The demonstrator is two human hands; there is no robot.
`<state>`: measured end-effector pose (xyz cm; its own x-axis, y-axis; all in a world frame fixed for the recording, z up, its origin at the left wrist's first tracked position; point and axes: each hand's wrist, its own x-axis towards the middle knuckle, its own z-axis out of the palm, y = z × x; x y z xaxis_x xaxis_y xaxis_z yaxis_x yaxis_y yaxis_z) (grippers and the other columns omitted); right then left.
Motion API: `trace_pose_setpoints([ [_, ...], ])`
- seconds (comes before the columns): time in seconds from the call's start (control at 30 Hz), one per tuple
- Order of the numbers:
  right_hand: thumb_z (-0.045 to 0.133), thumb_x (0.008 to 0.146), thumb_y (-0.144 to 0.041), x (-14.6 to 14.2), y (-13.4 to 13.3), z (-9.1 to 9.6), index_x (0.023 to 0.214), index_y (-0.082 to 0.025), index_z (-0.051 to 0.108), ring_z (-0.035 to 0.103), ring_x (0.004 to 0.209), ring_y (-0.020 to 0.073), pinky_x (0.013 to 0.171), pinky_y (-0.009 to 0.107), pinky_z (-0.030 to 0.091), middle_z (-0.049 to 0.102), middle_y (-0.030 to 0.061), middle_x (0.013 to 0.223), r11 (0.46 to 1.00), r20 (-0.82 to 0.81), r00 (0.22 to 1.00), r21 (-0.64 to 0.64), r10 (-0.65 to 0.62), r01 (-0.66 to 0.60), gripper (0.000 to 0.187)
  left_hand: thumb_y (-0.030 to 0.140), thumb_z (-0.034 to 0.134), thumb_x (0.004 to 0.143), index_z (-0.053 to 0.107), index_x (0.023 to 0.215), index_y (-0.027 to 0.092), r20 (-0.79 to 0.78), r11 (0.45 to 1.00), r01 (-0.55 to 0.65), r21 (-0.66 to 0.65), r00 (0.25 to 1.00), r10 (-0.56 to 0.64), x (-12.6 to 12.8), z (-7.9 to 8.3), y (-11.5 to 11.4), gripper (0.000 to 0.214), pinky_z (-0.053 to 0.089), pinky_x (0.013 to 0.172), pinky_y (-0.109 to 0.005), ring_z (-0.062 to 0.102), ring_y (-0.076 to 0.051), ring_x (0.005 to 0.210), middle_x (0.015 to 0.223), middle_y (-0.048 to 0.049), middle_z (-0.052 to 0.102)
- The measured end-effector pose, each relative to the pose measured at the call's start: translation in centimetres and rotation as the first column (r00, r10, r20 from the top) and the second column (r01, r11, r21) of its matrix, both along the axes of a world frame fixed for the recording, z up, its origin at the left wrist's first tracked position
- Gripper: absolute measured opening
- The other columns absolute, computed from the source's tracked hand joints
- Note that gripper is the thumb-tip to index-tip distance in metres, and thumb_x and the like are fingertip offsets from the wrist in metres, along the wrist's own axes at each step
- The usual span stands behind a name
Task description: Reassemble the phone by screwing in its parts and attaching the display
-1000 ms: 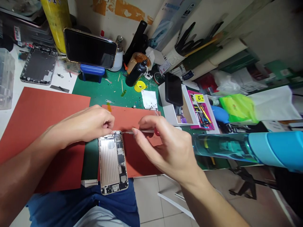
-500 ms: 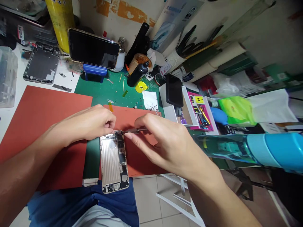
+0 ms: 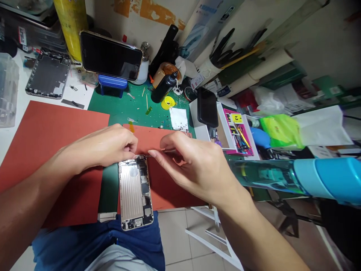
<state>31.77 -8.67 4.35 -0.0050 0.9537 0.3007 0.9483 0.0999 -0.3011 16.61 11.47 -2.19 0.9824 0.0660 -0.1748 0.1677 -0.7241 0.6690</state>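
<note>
An opened phone housing [image 3: 135,192] with bare circuit parts lies lengthwise at the desk's near edge, its lower end hanging over my lap. My left hand [image 3: 108,146] is closed, pinching the housing's top edge. My right hand [image 3: 194,165] is closed on a thin screwdriver [image 3: 166,151], held almost level, its tip at the housing's top right corner. The housing rests partly on a small red mat [image 3: 163,188].
A large red mat [image 3: 47,150] lies left, on a green cutting mat [image 3: 135,109]. Behind stand a phone on a blue stand [image 3: 110,56], a black bottle [image 3: 162,88], another empty housing [image 3: 47,73], a white tray with a dark phone [image 3: 207,107], and a blue bottle [image 3: 310,178] at right.
My right hand slid left along the screwdriver, bringing its fingertips close to the housing's top corner. The left hand kept its pinch.
</note>
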Motion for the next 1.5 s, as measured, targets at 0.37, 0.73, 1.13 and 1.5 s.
trace_pose_setpoints([
  [0.37, 0.058, 0.103, -0.015, -0.2, 0.3, -0.7, 0.095, -0.022, 0.058, 0.062, 0.064, 0.0141, 0.059, 0.028, 0.047, 0.069, 0.0005, 0.078, 0.998, 0.032, 0.999, 0.067, 0.013, -0.016, 0.011, 0.024, 0.067, 0.093, 0.072, 0.075, 0.025, 0.011, 1.000, -0.002, 0.015, 1.000, 0.002, 0.1, 0.3, -0.1, 0.019, 0.035, 0.062, -0.031, 0.058, -0.017, 0.064, 0.069, 0.0012, 0.070],
  [0.73, 0.061, 0.103, -0.016, -0.1, 0.3, -1.3, 0.098, -0.023, 0.059, 0.066, 0.063, 0.0138, 0.056, 0.026, 0.048, 0.072, -0.0009, 0.079, 0.995, 0.016, 1.000, 0.101, -0.017, 0.016, 0.009, 0.023, 0.066, 0.093, 0.075, 0.078, 0.026, -0.015, 1.000, -0.002, 0.027, 1.000, 0.003, 0.1, 0.4, -0.1, 0.018, 0.035, 0.061, -0.031, 0.060, -0.017, 0.067, 0.072, 0.0019, 0.072],
  [1.13, 0.058, 0.104, -0.015, -0.1, 0.2, -1.2, 0.094, -0.023, 0.058, 0.062, 0.061, 0.0125, 0.056, 0.026, 0.045, 0.070, -0.0003, 0.077, 0.995, 0.017, 1.000, 0.095, -0.001, -0.001, 0.013, 0.023, 0.065, 0.093, 0.074, 0.078, 0.025, 0.008, 1.000, 0.001, 0.027, 1.000, -0.001, 0.0, 0.4, -0.1, 0.018, 0.035, 0.061, -0.031, 0.059, -0.017, 0.066, 0.072, 0.0014, 0.071],
  [1.5, 0.058, 0.103, -0.015, -0.3, 0.1, -1.1, 0.095, -0.022, 0.059, 0.061, 0.063, 0.0128, 0.058, 0.027, 0.044, 0.069, -0.0002, 0.078, 0.996, -0.005, 1.000, 0.084, -0.015, 0.016, 0.010, 0.023, 0.065, 0.092, 0.072, 0.076, 0.025, -0.018, 1.000, -0.008, 0.014, 1.000, 0.009, 0.0, 0.6, -0.1, 0.018, 0.036, 0.061, -0.031, 0.060, -0.017, 0.064, 0.071, 0.0015, 0.071],
])
